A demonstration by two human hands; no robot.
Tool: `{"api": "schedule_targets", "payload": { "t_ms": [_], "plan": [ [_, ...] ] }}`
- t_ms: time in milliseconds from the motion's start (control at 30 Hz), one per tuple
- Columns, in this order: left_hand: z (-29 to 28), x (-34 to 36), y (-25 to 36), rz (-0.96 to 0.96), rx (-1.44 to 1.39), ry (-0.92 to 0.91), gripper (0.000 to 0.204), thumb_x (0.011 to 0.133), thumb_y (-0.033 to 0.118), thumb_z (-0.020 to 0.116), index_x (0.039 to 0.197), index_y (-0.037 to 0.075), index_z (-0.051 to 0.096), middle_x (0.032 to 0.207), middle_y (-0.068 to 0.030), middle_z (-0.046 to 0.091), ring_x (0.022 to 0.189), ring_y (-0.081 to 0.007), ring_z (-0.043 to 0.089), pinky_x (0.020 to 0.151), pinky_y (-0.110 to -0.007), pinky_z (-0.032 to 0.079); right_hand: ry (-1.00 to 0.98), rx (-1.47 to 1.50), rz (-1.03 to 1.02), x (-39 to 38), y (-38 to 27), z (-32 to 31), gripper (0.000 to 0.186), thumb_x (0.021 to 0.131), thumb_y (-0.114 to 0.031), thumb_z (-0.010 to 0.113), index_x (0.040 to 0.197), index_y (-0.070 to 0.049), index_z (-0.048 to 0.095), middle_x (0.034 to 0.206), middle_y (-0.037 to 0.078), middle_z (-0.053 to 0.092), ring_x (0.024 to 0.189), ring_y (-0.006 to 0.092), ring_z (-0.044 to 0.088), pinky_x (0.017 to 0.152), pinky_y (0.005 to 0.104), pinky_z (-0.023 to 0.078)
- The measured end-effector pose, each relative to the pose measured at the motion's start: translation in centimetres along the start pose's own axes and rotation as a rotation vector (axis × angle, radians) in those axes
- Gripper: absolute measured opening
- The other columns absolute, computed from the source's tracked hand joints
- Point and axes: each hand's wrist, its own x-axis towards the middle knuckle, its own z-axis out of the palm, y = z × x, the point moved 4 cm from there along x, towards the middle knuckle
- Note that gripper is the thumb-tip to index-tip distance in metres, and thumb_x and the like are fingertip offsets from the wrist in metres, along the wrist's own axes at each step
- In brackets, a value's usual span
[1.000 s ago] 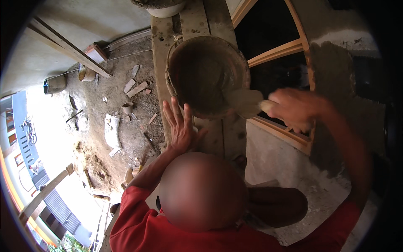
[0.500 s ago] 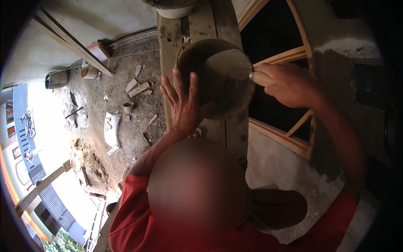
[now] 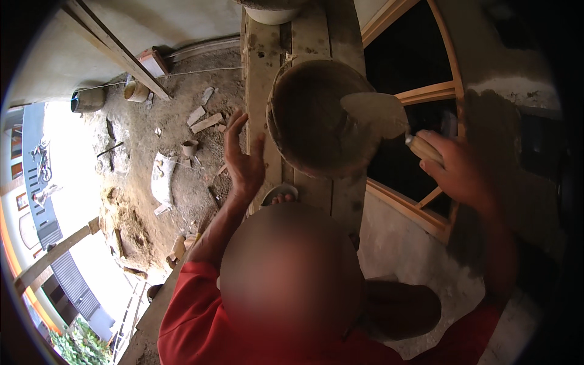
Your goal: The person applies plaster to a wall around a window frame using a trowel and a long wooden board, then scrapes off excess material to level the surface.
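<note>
A round, mortar-stained bucket (image 3: 292,146) stands on a plank platform (image 3: 258,91) in front of me, dark inside with wet-looking residue. My right hand (image 3: 453,164) is closed round the wooden handle of a trowel (image 3: 380,115). The trowel's broad grey blade reaches over the bucket's right rim. My left hand (image 3: 244,161) is open with its fingers raised, left of the bucket and apart from it, holding nothing.
Another pale container (image 3: 272,15) sits at the platform's far end. To the right is a wooden window frame (image 3: 429,93) with dark panes. On the dirt ground at the left are a white sack (image 3: 163,179), a small pot (image 3: 190,147), brick pieces and slanting wooden poles (image 3: 121,52).
My right hand has drawn the trowel right and nearer, from inside the bucket to over its rim. My left hand has moved left, away from the bucket. The view has shifted slightly.
</note>
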Motion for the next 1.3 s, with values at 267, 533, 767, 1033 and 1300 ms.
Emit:
{"api": "schedule_targets", "payload": {
  "t_ms": [267,533,767,1033,1300],
  "plan": [
    [2.6,-3.1,-1.6,-0.642,-0.585,-0.243,0.034,0.096,0.019,0.06,0.12,-0.005,0.053,0.094,-0.0118,0.066,0.079,-0.0187,0.067,0.071,-0.032,0.056,0.257,-0.242,-0.396,8.6,-2.8,5.2,0.018,0.081,-0.007,0.062,0.098,-0.003,0.058,0.087,0.013,0.062,0.086,0.0316,0.063,0.075,0.0444,0.05],
    [2.3,-2.1,-2.4,-0.746,-0.694,-0.415,0.027,0.096,0.02,0.061,0.113,0.0,0.054,0.103,-0.0121,0.065,0.087,-0.0191,0.067,0.073,-0.033,0.057,-0.108,-0.309,-0.336,6.0,-5.7,5.1,0.016,0.085,-0.004,0.054,0.099,-0.001,0.061,0.083,0.015,0.065,0.087,0.0342,0.066,0.073,0.0467,0.051],
    [2.9,0.3,-0.6,-0.842,-0.674,-0.635,0.07,0.089,0.037,0.068,0.143,0.005,0.035,0.13,-0.0155,0.055,0.108,-0.0278,0.062,0.084,-0.042,0.056,-0.027,-0.39,-0.2,11.0,-3.4,0.8,0.009,0.08,-0.007,0.061,0.085,-0.004,0.068,0.085,0.016,0.067,0.086,0.0331,0.068,0.075,0.0452,0.054],
    [4.3,0.4,-1.7,-1.071,-0.629,-0.797,0.045,0.094,0.027,0.063,0.132,0.006,0.052,0.122,-0.0142,0.061,0.103,-0.0223,0.065,0.08,-0.036,0.055,0.004,-0.576,-0.545,14.4,-9.8,9.1,0.008,0.076,-0.012,0.063,0.076,-0.008,0.069,0.074,0.011,0.07,0.072,0.0268,0.071,0.064,0.0381,0.056],
    [7.3,-1.4,-5.7,-1.209,-0.746,-0.7,0.039,0.088,0.029,0.066,0.112,-0.001,0.063,0.095,-0.0122,0.068,0.071,-0.0212,0.068,0.061,-0.033,0.057,-0.179,-0.517,-0.771,8.1,-6.0,9.8,0.011,0.073,-0.016,0.063,0.08,-0.009,0.069,0.07,0.011,0.068,0.067,0.0271,0.07,0.058,0.0372,0.055]
  ]
}}
